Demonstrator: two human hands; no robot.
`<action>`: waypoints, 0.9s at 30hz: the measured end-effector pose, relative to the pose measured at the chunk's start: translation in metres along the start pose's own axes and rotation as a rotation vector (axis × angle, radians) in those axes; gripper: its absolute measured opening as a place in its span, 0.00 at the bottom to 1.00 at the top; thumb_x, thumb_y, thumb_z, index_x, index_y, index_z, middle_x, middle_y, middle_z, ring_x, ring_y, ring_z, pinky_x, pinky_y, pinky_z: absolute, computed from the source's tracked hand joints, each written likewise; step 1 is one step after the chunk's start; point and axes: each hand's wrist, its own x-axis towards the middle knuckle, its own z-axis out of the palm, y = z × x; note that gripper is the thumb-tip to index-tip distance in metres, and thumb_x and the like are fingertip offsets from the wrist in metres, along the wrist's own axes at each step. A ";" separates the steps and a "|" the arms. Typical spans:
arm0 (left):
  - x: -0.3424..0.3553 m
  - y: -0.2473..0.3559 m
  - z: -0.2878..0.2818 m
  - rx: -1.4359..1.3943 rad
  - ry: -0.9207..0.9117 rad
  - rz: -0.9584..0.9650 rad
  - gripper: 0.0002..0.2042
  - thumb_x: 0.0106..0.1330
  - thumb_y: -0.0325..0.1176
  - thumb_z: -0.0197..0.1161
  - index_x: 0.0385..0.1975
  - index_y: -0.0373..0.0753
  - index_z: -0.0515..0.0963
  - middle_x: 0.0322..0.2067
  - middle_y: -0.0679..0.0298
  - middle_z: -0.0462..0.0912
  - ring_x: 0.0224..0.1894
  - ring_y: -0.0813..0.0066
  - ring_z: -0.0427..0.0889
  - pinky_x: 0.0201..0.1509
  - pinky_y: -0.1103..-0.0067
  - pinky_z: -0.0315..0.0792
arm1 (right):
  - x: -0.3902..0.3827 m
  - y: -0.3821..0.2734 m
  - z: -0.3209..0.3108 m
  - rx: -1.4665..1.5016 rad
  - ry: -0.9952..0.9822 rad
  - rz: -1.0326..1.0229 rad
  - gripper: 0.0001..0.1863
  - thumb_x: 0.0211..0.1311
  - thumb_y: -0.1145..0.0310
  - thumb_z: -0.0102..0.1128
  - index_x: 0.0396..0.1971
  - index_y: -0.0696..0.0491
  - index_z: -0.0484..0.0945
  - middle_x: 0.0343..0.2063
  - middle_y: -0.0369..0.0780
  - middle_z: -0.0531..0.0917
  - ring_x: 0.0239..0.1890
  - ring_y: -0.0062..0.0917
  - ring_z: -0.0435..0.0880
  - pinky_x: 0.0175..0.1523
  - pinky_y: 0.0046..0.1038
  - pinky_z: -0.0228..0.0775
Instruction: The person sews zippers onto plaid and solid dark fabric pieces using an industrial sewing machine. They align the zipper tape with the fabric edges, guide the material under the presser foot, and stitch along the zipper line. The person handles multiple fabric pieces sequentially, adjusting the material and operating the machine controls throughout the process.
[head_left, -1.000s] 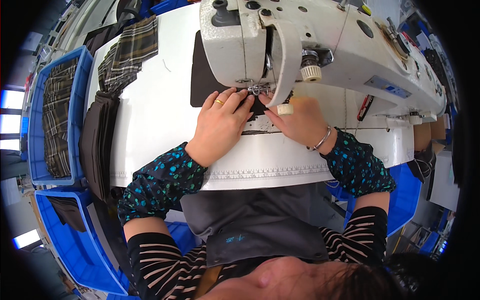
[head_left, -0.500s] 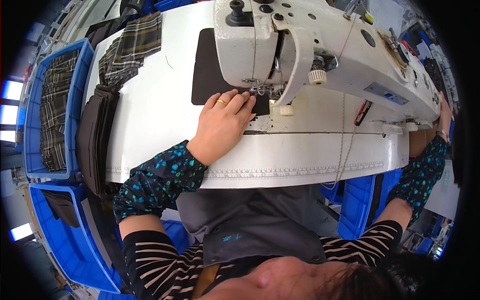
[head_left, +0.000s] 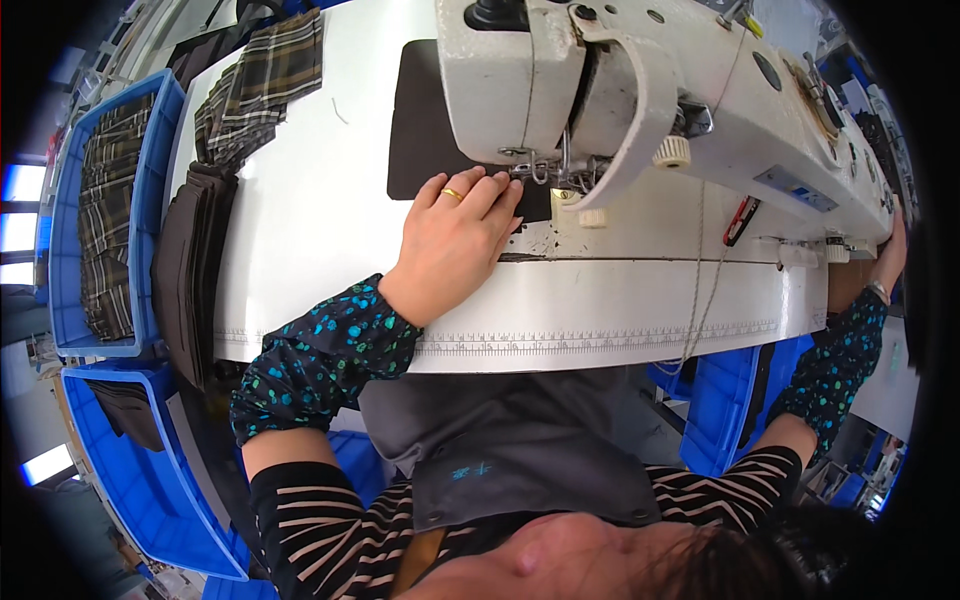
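A flat dark brown fabric piece [head_left: 425, 125] lies on the white sewing table, partly under the head of a white sewing machine [head_left: 640, 110]. My left hand [head_left: 455, 240] rests on the fabric's near edge, palm down and fingers stretched out. Its fingertips are close beside the presser foot [head_left: 540, 175]. At the far right, my right hand [head_left: 892, 250] is up against the end of the machine, where the handwheel would be. Its fingers are mostly hidden there, so their grip does not show.
Plaid fabric pieces [head_left: 265, 80] lie at the table's back left, beside a stack of dark pieces [head_left: 190, 270]. Blue bins [head_left: 150, 220] stand along the left. A red-black cutter [head_left: 740, 220] and a hanging cord [head_left: 697, 290] are right of the needle. A ruler strip [head_left: 590, 342] runs along the front edge.
The whole view has shifted slightly, with the machine now a little larger and further right. My right hand sits slightly lower at the machine's end. My left hand stays on the fabric.
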 end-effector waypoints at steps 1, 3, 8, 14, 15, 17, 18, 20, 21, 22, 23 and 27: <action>0.000 0.000 0.000 -0.004 0.003 -0.007 0.18 0.70 0.38 0.67 0.56 0.38 0.84 0.55 0.63 0.84 0.61 0.62 0.80 0.64 0.61 0.72 | -0.005 0.005 0.002 0.061 0.070 -0.035 0.27 0.81 0.53 0.56 0.61 0.64 0.80 0.56 0.43 0.85 0.55 0.28 0.83 0.61 0.30 0.73; 0.003 0.001 -0.001 0.011 0.043 0.014 0.13 0.67 0.35 0.69 0.50 0.40 0.85 0.50 0.64 0.82 0.58 0.63 0.80 0.62 0.64 0.73 | -0.028 0.034 0.010 0.182 0.207 -0.112 0.27 0.80 0.54 0.58 0.61 0.63 0.80 0.57 0.43 0.84 0.56 0.29 0.82 0.62 0.31 0.72; 0.007 0.001 0.003 0.015 0.085 0.037 0.07 0.66 0.35 0.70 0.40 0.40 0.86 0.48 0.63 0.82 0.58 0.62 0.80 0.62 0.64 0.73 | -0.051 0.080 -0.016 0.034 0.380 -0.311 0.31 0.78 0.50 0.58 0.60 0.67 0.80 0.57 0.45 0.85 0.57 0.31 0.82 0.62 0.32 0.72; 0.003 0.000 0.002 0.054 0.079 0.015 0.07 0.66 0.35 0.70 0.39 0.39 0.86 0.49 0.63 0.82 0.59 0.62 0.80 0.63 0.64 0.73 | -0.020 -0.001 -0.003 -0.528 0.194 -0.206 0.34 0.77 0.43 0.58 0.55 0.65 0.85 0.50 0.44 0.89 0.51 0.28 0.85 0.60 0.30 0.74; 0.004 0.000 0.002 0.043 0.080 0.016 0.08 0.66 0.35 0.70 0.39 0.39 0.86 0.49 0.63 0.82 0.59 0.62 0.80 0.63 0.64 0.73 | -0.018 -0.001 -0.005 -0.525 0.202 -0.231 0.34 0.77 0.43 0.58 0.55 0.64 0.85 0.50 0.44 0.89 0.52 0.28 0.85 0.60 0.30 0.74; 0.005 0.000 0.002 0.044 0.054 0.015 0.11 0.67 0.36 0.69 0.45 0.39 0.85 0.51 0.63 0.83 0.59 0.62 0.80 0.64 0.62 0.72 | -0.017 0.004 -0.009 -0.516 0.216 -0.280 0.33 0.77 0.43 0.57 0.55 0.63 0.85 0.50 0.44 0.89 0.52 0.27 0.85 0.60 0.30 0.73; 0.004 -0.001 0.001 0.064 0.022 0.009 0.15 0.68 0.37 0.68 0.51 0.39 0.84 0.53 0.63 0.83 0.60 0.62 0.80 0.65 0.60 0.72 | -0.022 0.012 -0.003 -0.534 0.247 -0.272 0.32 0.77 0.45 0.57 0.55 0.63 0.85 0.51 0.44 0.89 0.53 0.27 0.85 0.60 0.29 0.74; 0.003 0.000 -0.001 0.090 0.009 0.001 0.17 0.68 0.38 0.68 0.54 0.39 0.85 0.53 0.64 0.84 0.59 0.63 0.80 0.65 0.60 0.72 | -0.041 0.033 0.011 -0.571 0.306 -0.249 0.30 0.79 0.48 0.55 0.55 0.64 0.85 0.52 0.44 0.88 0.53 0.27 0.85 0.60 0.29 0.74; 0.005 0.001 0.000 0.068 0.043 0.014 0.15 0.67 0.36 0.69 0.51 0.39 0.85 0.51 0.64 0.83 0.58 0.63 0.80 0.64 0.62 0.72 | -0.045 0.050 -0.004 -0.515 0.316 -0.304 0.29 0.79 0.50 0.54 0.57 0.64 0.83 0.53 0.45 0.87 0.54 0.27 0.85 0.60 0.29 0.74; 0.008 0.001 0.003 0.028 0.087 0.029 0.13 0.66 0.35 0.70 0.48 0.40 0.86 0.49 0.65 0.83 0.57 0.63 0.80 0.63 0.64 0.72 | -0.042 0.066 -0.032 -0.474 0.331 -0.373 0.28 0.80 0.52 0.53 0.59 0.64 0.82 0.55 0.45 0.86 0.55 0.28 0.84 0.61 0.30 0.74; 0.007 0.001 0.004 0.019 0.095 0.027 0.14 0.66 0.35 0.70 0.50 0.40 0.86 0.50 0.66 0.83 0.57 0.64 0.80 0.63 0.65 0.73 | -0.037 0.075 -0.044 -0.415 0.330 -0.438 0.27 0.81 0.55 0.52 0.60 0.64 0.81 0.56 0.45 0.85 0.56 0.29 0.84 0.61 0.30 0.75; 0.003 0.003 -0.003 0.112 0.057 -0.003 0.16 0.66 0.35 0.70 0.53 0.42 0.86 0.51 0.68 0.84 0.55 0.66 0.80 0.62 0.65 0.72 | -0.075 0.098 0.030 0.120 0.281 -0.132 0.24 0.82 0.60 0.50 0.65 0.62 0.74 0.59 0.47 0.81 0.59 0.34 0.82 0.64 0.34 0.75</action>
